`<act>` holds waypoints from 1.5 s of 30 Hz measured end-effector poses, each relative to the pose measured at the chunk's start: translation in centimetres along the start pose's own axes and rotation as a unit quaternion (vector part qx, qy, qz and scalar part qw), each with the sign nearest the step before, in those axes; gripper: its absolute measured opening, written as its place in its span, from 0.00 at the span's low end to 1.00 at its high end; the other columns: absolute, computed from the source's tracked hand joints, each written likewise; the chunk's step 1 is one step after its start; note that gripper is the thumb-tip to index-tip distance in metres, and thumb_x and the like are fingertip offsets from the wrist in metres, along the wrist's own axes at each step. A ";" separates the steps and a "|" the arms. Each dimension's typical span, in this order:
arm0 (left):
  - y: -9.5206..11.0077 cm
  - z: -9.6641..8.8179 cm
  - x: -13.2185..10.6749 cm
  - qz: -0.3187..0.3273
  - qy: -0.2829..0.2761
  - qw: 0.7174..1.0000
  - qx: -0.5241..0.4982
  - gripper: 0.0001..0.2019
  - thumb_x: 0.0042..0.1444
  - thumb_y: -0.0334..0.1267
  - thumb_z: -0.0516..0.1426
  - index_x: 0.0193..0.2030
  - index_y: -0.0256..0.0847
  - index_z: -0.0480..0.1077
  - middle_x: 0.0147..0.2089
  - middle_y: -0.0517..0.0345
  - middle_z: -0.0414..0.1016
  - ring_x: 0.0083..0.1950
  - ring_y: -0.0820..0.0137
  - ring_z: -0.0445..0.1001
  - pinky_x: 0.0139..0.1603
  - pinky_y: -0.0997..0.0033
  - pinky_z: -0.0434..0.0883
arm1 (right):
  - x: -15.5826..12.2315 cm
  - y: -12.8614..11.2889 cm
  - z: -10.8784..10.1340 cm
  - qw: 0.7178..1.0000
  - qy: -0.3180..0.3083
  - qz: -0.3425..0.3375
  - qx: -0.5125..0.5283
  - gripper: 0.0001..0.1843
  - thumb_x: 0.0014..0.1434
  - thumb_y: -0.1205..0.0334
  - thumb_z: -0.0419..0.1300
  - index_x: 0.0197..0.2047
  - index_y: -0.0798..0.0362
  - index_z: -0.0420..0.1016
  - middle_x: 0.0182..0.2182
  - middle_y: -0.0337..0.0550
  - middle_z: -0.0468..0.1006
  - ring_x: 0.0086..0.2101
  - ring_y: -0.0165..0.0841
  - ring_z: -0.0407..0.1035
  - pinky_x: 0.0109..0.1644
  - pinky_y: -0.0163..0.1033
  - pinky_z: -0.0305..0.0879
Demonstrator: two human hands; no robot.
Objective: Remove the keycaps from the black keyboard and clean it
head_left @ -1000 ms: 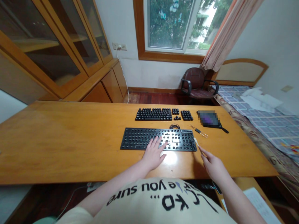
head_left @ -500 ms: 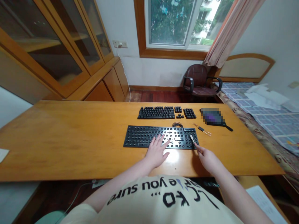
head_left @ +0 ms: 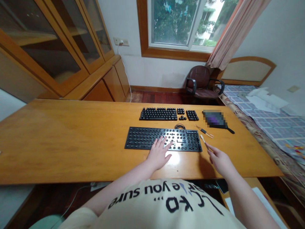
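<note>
Keyboard base [head_left: 140, 138], black: set between the far and near edges of the table [head_left: 71, 143], toward its right edge. Our left hand [head_left: 159, 154]: spread, unclenched, on the base. Our right hand [head_left: 218, 160]: grasping the brush [head_left: 204, 141]. Half a second ago we held its head over the base's right end; now it stands just beyond, so we judge contact broken.

Cream shirt [head_left: 145, 216]: "you sure", upside down; larger letters [head_left: 172, 206] partly folded, unclear.
</note>
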State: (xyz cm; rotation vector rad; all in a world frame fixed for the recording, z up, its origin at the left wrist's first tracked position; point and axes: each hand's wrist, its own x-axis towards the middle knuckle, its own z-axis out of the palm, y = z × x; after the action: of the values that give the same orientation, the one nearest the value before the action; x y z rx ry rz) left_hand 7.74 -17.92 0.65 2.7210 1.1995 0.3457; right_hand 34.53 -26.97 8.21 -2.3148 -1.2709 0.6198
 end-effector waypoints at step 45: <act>-0.3 0.2 0.0 0.006 0.002 1.000 0.008 0.29 0.57 0.53 0.49 0.65 0.52 0.51 0.70 0.54 0.45 0.70 0.57 0.42 0.66 0.51 0.44 | -3.4 3.1 -2.2 0.974 -0.191 -0.045 -0.118 0.18 0.56 0.58 0.53 0.46 0.43 0.78 0.43 0.41 0.80 0.44 0.42 0.73 0.45 0.38 0.66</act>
State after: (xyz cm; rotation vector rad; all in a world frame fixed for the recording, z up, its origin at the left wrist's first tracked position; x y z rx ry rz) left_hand 7.54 -17.74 0.40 2.7424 1.1928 0.3445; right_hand 36.20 -31.77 8.85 -2.3830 -1.6945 0.9625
